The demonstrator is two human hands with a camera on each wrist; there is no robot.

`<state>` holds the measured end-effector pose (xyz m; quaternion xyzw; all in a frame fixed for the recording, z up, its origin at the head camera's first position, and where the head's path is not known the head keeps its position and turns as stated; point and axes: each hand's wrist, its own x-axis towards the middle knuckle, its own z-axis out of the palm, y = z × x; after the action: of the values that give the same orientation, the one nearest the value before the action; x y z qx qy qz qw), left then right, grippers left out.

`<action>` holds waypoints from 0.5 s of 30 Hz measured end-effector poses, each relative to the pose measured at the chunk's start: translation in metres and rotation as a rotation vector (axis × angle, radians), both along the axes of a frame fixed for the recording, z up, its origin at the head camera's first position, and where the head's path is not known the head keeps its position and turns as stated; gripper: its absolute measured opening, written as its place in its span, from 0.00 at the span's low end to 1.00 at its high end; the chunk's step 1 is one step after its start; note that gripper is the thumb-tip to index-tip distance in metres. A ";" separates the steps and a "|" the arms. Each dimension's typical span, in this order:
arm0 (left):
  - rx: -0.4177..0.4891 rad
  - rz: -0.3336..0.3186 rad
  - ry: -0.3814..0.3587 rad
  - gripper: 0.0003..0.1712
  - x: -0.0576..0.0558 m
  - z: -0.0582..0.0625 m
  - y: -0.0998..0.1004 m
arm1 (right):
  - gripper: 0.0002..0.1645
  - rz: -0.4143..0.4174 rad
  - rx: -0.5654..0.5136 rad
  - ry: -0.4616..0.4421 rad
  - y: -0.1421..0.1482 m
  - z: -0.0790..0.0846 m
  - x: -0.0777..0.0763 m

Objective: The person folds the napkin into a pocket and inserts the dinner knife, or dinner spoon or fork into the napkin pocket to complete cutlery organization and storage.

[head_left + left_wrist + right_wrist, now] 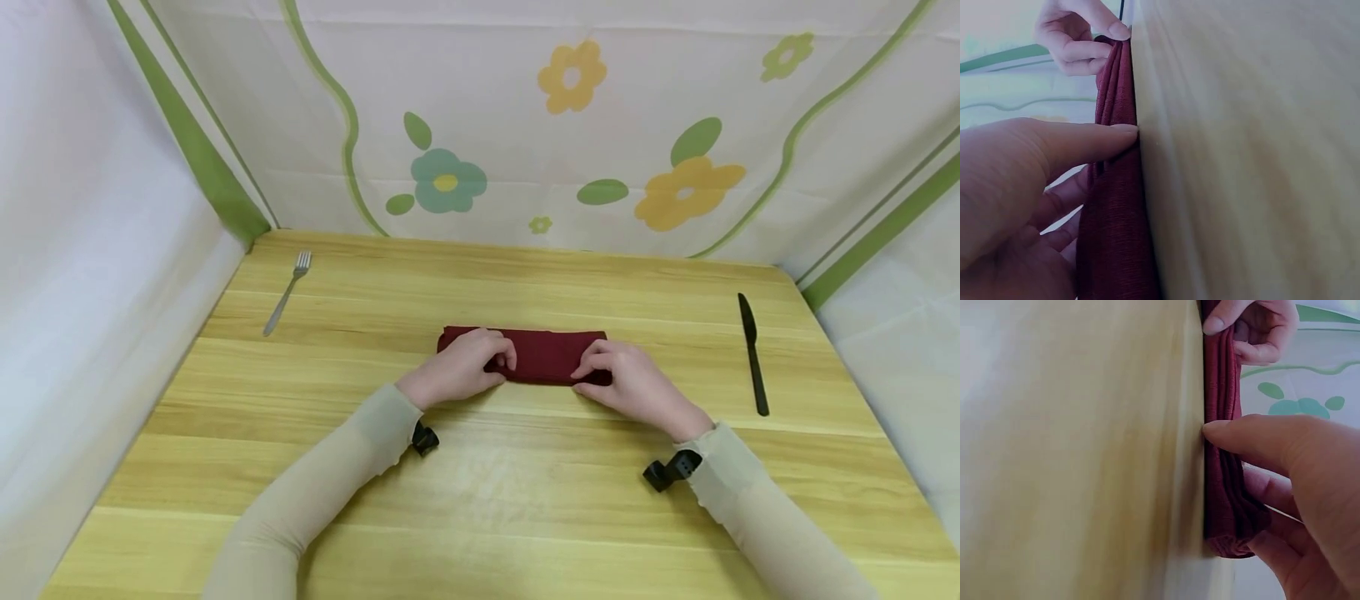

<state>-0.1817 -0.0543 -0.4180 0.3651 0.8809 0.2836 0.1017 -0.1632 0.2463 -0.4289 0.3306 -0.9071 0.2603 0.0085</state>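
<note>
A dark red cloth napkin [543,354], folded into a long narrow strip, lies across the middle of the table. My left hand [468,367] pinches its near edge left of centre, thumb in front and fingers curled over the top. Toward the other end, my right hand [626,379] pinches the same edge in the same way. Several stacked layers of the napkin [1222,381] show along the near side in the right wrist view. In the left wrist view the left thumb [1107,140] presses against the folded edge, right at the tabletop.
A silver fork [288,292] lies at the back left of the wooden table [480,500]. A black knife [752,354] lies on the right side. White curtains with printed flowers [450,181] stand around the back and sides. Each wrist carries a small black camera [671,471].
</note>
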 end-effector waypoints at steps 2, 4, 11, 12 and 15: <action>-0.011 0.001 0.011 0.11 0.001 0.001 -0.001 | 0.08 0.006 -0.007 -0.002 0.001 -0.001 0.001; -0.015 0.003 0.021 0.13 0.003 0.003 -0.005 | 0.11 -0.002 -0.020 -0.014 0.003 0.000 0.002; 0.031 0.101 0.091 0.23 0.016 0.013 -0.038 | 0.19 -0.059 -0.026 -0.004 0.017 0.006 0.009; 0.030 0.111 0.100 0.23 0.017 0.013 -0.043 | 0.19 -0.059 -0.016 0.007 0.019 0.006 0.009; 0.006 0.110 0.111 0.20 0.019 0.011 -0.056 | 0.16 -0.053 0.021 0.045 0.025 0.006 0.010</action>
<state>-0.1622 -0.1104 -0.4069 0.3315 0.9030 0.2709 0.0359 -0.1533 0.2710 -0.4229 0.3124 -0.9178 0.2430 0.0324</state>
